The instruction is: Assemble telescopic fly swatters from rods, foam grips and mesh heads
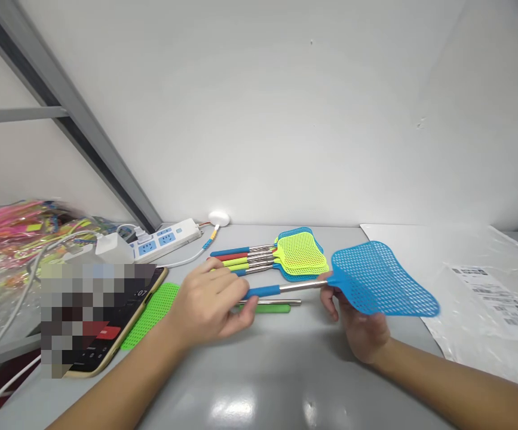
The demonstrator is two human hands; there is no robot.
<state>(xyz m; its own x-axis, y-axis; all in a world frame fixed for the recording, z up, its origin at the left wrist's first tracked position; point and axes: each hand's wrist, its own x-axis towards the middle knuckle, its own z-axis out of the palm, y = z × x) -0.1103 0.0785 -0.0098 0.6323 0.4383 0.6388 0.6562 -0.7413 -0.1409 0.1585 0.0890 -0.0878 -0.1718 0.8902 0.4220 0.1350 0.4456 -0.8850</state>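
Note:
A blue fly swatter (384, 280) is held level above the table, its mesh head to the right and its metal shaft in the middle. My left hand (216, 298) is closed around the blue handle end. Beneath the neck, my right hand (361, 325) grips the swatter where shaft meets head; the mesh partly covers its fingers. Behind them lies a stack of fly swatters (301, 254) with yellow and blue heads and blue, red and yellow handles. A green handle (274, 309) and a metal rod (285, 302) lie just in front of that stack.
On the left are a phone (137, 316), a green mesh swatter head (158, 313), a power strip (169, 239) with plugs and cables, and bagged colourful items (30, 239). A white plastic mailer (478, 298) covers the right side. A wall closes off the back.

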